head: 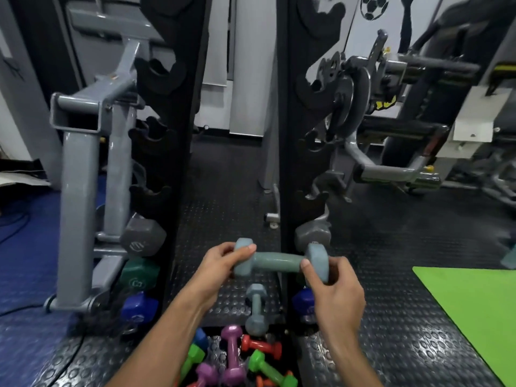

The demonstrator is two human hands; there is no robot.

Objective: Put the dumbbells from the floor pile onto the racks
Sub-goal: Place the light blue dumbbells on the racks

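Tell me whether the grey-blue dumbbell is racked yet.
Not racked: both hands, left and right, hold the dumbbell level between the racks.

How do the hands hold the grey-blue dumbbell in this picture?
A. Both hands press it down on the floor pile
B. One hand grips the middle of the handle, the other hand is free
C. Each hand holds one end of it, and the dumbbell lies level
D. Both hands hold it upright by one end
C: the left hand grips one head and the right hand the other, with the grey-blue dumbbell level above the floor pile.
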